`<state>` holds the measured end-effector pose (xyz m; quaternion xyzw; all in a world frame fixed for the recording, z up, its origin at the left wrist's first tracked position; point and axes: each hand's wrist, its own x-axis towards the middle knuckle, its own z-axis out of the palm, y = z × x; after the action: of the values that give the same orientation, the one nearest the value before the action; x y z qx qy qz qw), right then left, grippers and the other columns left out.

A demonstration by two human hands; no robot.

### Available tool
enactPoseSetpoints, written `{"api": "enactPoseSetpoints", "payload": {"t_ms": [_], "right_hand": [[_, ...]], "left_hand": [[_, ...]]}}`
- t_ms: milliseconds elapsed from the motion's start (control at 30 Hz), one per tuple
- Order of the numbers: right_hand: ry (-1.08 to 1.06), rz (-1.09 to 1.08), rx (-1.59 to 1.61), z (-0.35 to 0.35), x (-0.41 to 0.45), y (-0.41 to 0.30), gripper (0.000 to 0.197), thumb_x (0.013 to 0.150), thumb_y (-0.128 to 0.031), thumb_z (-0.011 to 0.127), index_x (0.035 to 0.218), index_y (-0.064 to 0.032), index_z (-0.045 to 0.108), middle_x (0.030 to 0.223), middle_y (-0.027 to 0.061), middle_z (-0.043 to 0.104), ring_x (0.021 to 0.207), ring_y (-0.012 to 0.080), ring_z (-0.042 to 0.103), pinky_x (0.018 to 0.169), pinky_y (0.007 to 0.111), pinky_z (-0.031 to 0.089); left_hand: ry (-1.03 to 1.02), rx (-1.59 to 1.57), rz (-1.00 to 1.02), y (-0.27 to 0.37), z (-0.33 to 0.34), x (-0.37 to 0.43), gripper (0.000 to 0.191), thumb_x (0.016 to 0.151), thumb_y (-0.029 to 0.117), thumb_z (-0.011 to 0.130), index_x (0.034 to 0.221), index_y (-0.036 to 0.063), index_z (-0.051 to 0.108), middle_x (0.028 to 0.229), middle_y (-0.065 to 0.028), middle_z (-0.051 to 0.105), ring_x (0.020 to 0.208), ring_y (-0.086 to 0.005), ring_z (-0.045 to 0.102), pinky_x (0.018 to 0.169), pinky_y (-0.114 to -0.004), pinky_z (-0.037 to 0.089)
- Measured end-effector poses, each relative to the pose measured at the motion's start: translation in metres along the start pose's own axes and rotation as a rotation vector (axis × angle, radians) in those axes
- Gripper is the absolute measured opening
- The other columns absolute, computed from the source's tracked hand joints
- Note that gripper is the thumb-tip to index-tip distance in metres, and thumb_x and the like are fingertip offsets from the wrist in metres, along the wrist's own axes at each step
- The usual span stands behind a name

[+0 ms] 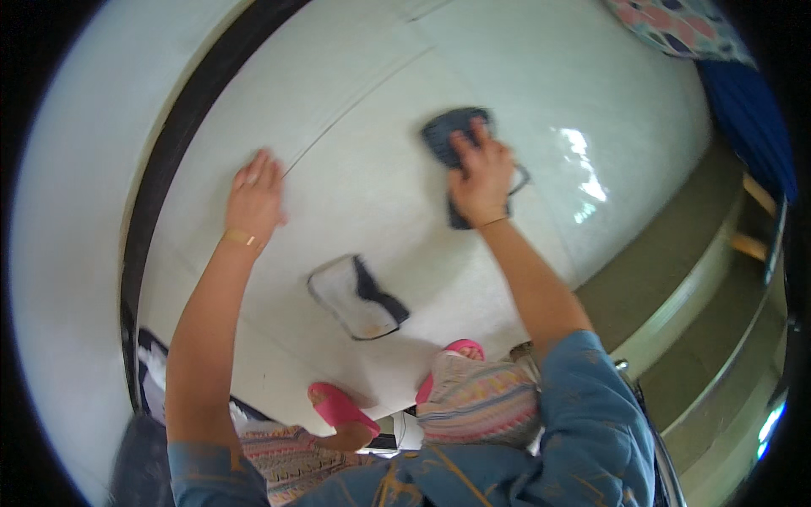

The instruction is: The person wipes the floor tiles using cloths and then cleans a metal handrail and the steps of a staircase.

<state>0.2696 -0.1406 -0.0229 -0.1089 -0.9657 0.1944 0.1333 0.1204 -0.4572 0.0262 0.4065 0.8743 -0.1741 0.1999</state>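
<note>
My right hand is on a dark grey cloth item with a thin dark loop beside it. Its fingers and thumb press on the item, part of which is covered by the hand. To the left, my left hand is stretched out over the pale tiled floor and holds nothing; whether it touches the tiles cannot be told. Between my arms and nearer my feet lies a flat white and black item with a dark edge, perhaps fabric.
Steps drop away on the right, with a metal rail near my right side. A black skirting strip runs along the left wall. Patterned fabric and dark blue cloth are at upper right. My pink slippers stand below.
</note>
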Motion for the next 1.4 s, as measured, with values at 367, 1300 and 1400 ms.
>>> {"api": "enactPoseSetpoints", "payload": {"t_ms": [367,1300,1400], "right_hand": [[-0.16,0.011,-0.147,0.077,0.016,-0.115,0.056,0.08,-0.019,0.054,0.135,-0.0193,0.043,0.148,0.0099,0.03,0.13,0.0348,0.03,0.103,0.051,0.023],[-0.614,0.359,1.008,0.034,-0.144,-0.27,0.049,0.073,0.0,0.051,0.122,0.0008,0.052,0.111,0.0072,0.058,0.099,0.0156,0.054,0.091,0.028,0.042],[-0.4,0.44,1.101,0.033,-0.111,-0.214,0.047,0.073,-0.004,0.052,0.12,0.0,0.053,0.101,0.0074,0.06,0.083,0.016,0.056,0.073,0.026,0.048]], "left_hand": [[0.411,-0.341,-0.243,-0.02,0.052,-0.108,0.049,0.073,0.02,0.073,0.119,0.0121,0.058,0.137,-0.0087,0.047,0.132,-0.027,0.036,0.102,-0.043,0.034],[0.795,-0.922,-0.58,0.086,0.229,-0.437,0.012,0.072,0.011,0.072,0.073,0.0111,0.06,0.071,-0.0026,0.058,0.07,-0.0228,0.056,0.061,-0.037,0.044],[0.802,-0.784,-0.901,0.071,0.278,-0.479,0.012,0.075,0.008,0.067,0.086,0.0094,0.062,0.081,-0.0084,0.059,0.082,-0.0287,0.056,0.071,-0.04,0.044]]}}
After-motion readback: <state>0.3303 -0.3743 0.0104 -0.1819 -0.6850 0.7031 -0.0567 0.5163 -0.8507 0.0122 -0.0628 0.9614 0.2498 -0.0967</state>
